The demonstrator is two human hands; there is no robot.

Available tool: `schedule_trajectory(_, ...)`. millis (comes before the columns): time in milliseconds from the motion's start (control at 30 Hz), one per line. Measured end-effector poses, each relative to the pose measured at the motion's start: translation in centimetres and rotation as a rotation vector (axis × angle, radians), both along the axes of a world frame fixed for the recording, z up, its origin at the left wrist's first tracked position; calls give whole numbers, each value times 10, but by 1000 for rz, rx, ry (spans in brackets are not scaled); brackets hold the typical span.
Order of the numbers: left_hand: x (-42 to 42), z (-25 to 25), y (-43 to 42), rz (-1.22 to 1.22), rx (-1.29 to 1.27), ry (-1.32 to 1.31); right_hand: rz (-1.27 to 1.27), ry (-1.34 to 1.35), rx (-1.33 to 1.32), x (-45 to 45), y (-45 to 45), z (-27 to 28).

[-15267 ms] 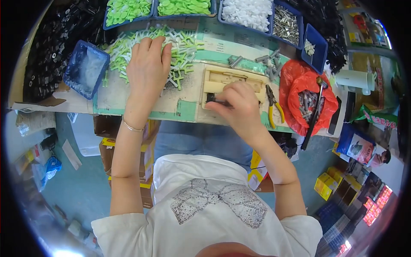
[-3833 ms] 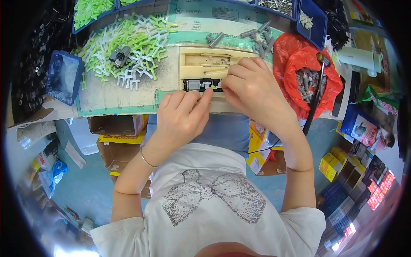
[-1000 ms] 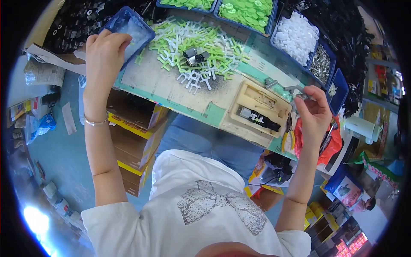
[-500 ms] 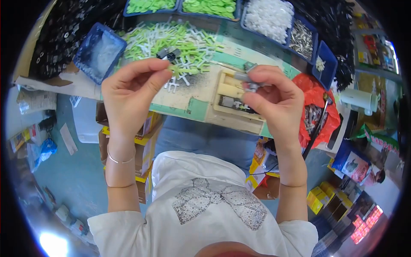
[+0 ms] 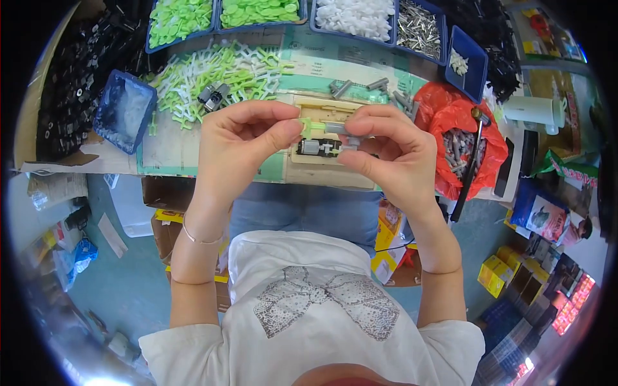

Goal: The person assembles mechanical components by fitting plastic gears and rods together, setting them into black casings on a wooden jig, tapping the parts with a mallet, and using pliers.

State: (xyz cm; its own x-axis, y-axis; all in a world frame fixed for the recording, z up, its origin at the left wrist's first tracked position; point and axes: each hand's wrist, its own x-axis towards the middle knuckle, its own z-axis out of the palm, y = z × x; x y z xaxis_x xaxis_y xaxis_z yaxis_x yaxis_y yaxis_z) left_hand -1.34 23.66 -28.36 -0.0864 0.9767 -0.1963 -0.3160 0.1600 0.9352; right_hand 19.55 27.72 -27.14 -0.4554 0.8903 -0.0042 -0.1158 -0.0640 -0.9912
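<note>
Between the thumb and forefinger of my left hand (image 5: 241, 145) is a light green plastic piece (image 5: 308, 127). My right hand (image 5: 396, 148) pinches a grey cylindrical part (image 5: 337, 128), whose end is close to the green piece; I cannot tell whether they touch. Both hands are over a cream fixture (image 5: 302, 158) on the bench. Inside it lies a black and grey assembly (image 5: 317, 148), partly covered by my right fingers. Another black and grey assembly (image 5: 214, 96) rests on the pile of green and white forked pieces (image 5: 225, 67) beyond my left hand.
Blue bins hold green discs (image 5: 261, 11), white pieces (image 5: 354, 18) and metal pins (image 5: 418, 31). Loose grey cylinders (image 5: 377, 83) lie behind the fixture. To the right, a hammer (image 5: 468, 164) leans across a red bag (image 5: 438, 106). A blue tray (image 5: 116, 119) stands left.
The black and grey assembly from my left hand now lies on the forked pieces. My left hand has come right, closer to my right hand, and holds a green piece. The view has shifted.
</note>
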Motion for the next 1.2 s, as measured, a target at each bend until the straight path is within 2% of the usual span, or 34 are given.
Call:
schedule_trajectory(33, 0, 0, 2, -60, -40, -65, 0, -15, 9, 0, 0, 0)
schedule_trajectory(167, 12, 3, 2, -50, -30, -31, 16, -52, 51, 9, 3, -3)
schedule_trajectory(233, 19, 3, 0, -39, 335, 581, -16, -3, -37, 10, 1, -5)
schedule_trajectory(267, 22, -2, 0, -4, 467, 738, -39, 46, -121, 11, 0, -5)
schedule_trajectory(400, 22, -6, -1, -148, 356, 735, -47, 1, -46, 21, -3, -12)
schedule_trajectory(467, 23, -7, -2, -276, 141, 568, -7, -197, 94, 28, -7, -12)
schedule_trajectory(500, 27, -7, -4, -280, 136, 567, -9, -198, 88, 31, -10, -12)
schedule_trajectory(567, 36, -5, -6, -203, 288, 761, -53, -299, 150, 40, -15, -16)
schedule_trajectory(600, 37, -10, -8, -206, 282, 762, -53, -297, 144, 46, -16, -20)
schedule_trajectory(667, 40, -28, -11, -115, 653, 1132, -113, -481, 361, 61, -15, -30)
schedule_trajectory(700, 45, -31, -14, -117, 683, 1218, -153, -525, 386, 65, -15, -34)
schedule_trajectory(900, 62, -51, -28, -57, 703, 1402, -137, -596, 455, 68, -18, -46)
schedule_trajectory(1033, 66, -60, -33, -65, 684, 1399, -105, -581, 426, 66, -16, -55)
schedule_trajectory(1200, 70, -71, -34, 43, 645, 1327, -61, -585, 429, 66, -14, -60)
